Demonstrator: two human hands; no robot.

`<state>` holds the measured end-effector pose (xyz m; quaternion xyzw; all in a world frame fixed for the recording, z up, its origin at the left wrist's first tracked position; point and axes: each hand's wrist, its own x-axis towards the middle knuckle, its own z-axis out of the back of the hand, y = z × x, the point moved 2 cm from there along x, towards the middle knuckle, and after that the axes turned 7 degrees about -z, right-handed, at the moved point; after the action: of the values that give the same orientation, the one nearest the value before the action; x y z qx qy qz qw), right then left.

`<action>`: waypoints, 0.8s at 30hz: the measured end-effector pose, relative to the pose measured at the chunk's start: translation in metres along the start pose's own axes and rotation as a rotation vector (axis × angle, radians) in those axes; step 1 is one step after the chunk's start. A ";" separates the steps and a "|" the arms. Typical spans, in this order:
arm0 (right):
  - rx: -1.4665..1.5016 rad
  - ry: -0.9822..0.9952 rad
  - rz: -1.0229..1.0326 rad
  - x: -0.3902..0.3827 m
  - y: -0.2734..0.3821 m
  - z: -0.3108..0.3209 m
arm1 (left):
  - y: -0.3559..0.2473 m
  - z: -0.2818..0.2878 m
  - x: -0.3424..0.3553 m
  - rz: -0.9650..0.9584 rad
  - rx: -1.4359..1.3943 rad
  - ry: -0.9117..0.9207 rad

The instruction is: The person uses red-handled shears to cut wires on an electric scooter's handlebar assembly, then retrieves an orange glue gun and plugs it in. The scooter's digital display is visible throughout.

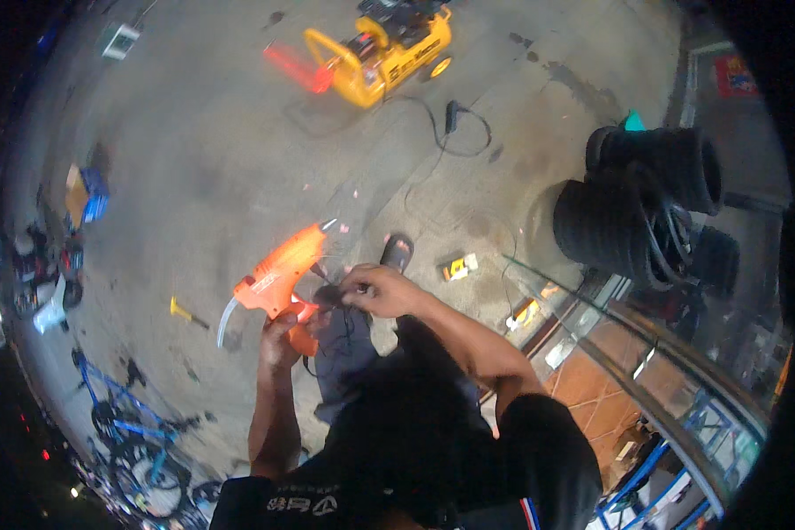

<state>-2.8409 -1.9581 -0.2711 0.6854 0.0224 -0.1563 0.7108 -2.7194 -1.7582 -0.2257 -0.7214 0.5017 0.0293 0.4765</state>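
My left hand [281,340] is wrapped round the handle of an orange glue gun [278,272]. The gun tilts up, its metal nozzle pointing away to the upper right. A pale, translucent glue stick [225,323] bends out of its rear end. Close beside the handle, my right hand [375,291] is closed, with its fingertips pinching at a small dark piece [330,295]. What that piece is cannot be made out. A thin dark cord hangs below it, in front of my trouser leg [346,349].
A yellow air compressor [389,62] stands ahead on the concrete floor. Stacked tyres [605,225] are at the right, above a glass display case [654,371]. A yellow-handled hammer [188,313] and a small yellow box [458,267] lie on the floor. Bicycles [141,433] stand lower left.
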 end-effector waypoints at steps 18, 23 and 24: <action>-0.945 -1.040 -0.732 0.287 -0.636 0.512 | 0.270 -0.056 0.716 0.369 0.726 0.366; -0.839 -0.519 -0.810 0.296 -0.645 0.531 | 0.342 -0.045 0.789 0.201 0.657 0.337; -0.800 -0.485 -0.663 0.296 -0.631 0.515 | 0.353 -0.038 0.799 0.148 0.670 0.289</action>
<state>-2.8135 -2.5274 -0.9239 0.2641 0.1299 -0.5029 0.8127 -2.6060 -2.3566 -0.8524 -0.4841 0.5964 -0.2043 0.6069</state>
